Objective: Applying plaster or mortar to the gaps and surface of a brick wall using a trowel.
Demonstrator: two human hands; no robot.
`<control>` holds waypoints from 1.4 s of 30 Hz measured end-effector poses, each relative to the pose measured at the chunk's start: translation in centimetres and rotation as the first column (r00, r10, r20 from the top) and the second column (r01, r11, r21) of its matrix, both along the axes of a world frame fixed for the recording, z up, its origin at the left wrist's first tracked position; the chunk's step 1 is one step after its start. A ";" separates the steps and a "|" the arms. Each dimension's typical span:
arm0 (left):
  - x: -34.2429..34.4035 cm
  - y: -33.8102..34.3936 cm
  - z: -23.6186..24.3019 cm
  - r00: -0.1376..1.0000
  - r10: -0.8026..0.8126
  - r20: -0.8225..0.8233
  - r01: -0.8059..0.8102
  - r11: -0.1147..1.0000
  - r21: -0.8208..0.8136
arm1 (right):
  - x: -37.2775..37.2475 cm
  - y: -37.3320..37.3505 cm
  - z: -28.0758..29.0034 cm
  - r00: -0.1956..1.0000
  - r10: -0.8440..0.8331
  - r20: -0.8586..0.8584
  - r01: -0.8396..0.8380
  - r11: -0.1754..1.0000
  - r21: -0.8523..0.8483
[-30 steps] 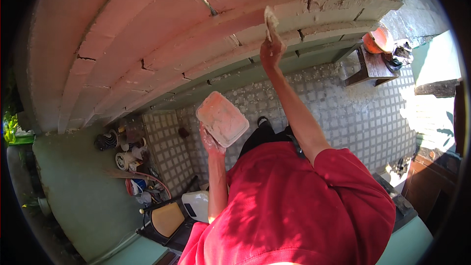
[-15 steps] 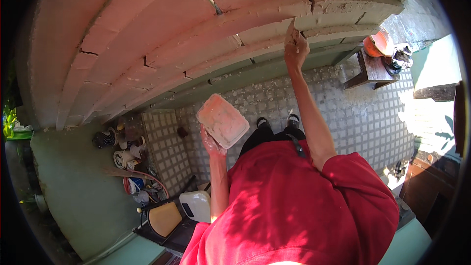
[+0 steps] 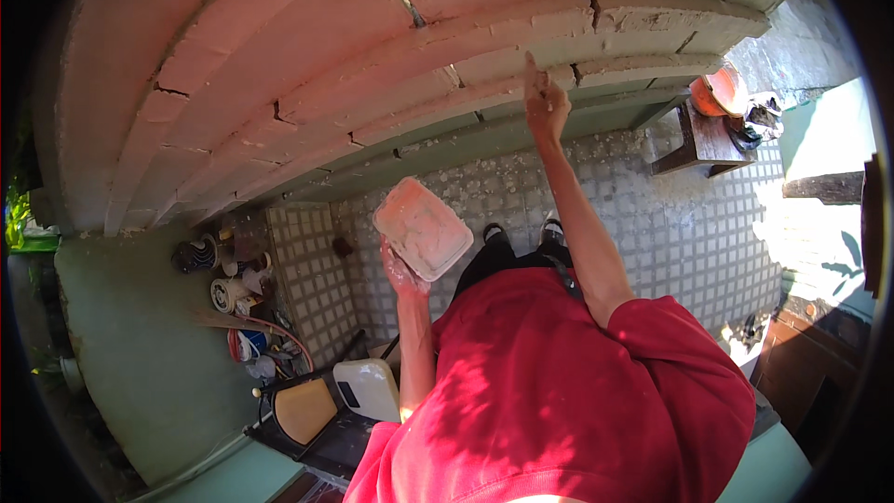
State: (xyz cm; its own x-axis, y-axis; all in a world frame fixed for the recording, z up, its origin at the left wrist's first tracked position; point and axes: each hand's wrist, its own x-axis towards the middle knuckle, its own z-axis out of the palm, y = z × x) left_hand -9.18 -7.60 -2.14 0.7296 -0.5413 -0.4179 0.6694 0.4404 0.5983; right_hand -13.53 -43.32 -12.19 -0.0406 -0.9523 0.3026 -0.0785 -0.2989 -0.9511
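My left hand (image 3: 404, 270) holds a shallow rectangular plastic tub (image 3: 421, 226), smeared with pale, pinkish-looking paste, its fingers under and along the tub's left side. My right arm is raised toward the cracked, plastered wall (image 3: 335, 56) that fills the upper view. My right hand (image 3: 548, 115) is closed on a thin, paste-coated putty knife (image 3: 534, 74), held in front of the wall's lower raised bands; I cannot tell whether the blade touches the wall.
At right, a wooden bench (image 3: 708, 140) carries an orange bucket (image 3: 715, 88) and dark bags. Assorted pots (image 3: 223, 294) lie beside the left wall. A chair (image 3: 298, 410) stands at lower left. My feet are on the tiled floor (image 3: 615, 205).
My right hand with the knife moved right, then back slightly left, ending lower and farther right than a second ago. The tub in my left hand has barely moved.
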 end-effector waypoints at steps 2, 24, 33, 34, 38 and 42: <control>-0.2 1.6 -0.3 0.998 0.057 -0.004 -0.057 0.998 0.014 | -1.1 0.0 3.4 0.995 0.043 -0.086 -0.045 0.999 -0.018; -1.6 -1.0 -1.2 0.999 0.046 -0.018 -0.046 0.999 0.017 | -4.8 1.5 9.3 0.990 0.078 0.117 -0.082 0.996 0.030; -1.9 -1.9 -0.5 1.000 0.003 -0.009 -0.003 1.000 0.005 | 2.6 4.4 9.7 0.998 0.057 -0.026 -0.062 0.957 -0.283; -2.2 -1.7 -0.4 1.000 0.001 -0.006 -0.001 1.000 0.021 | 3.1 5.3 9.3 0.998 0.054 -0.026 -0.059 0.958 -0.279; -1.8 -2.5 0.2 1.000 -0.012 0.010 0.012 0.999 0.044 | 2.8 5.3 9.5 0.948 0.313 0.049 -0.249 0.831 -0.498; -1.8 -2.0 0.5 0.999 0.035 0.023 -0.036 0.998 0.043 | -2.2 0.8 11.4 0.996 -0.050 0.073 0.068 0.961 -0.266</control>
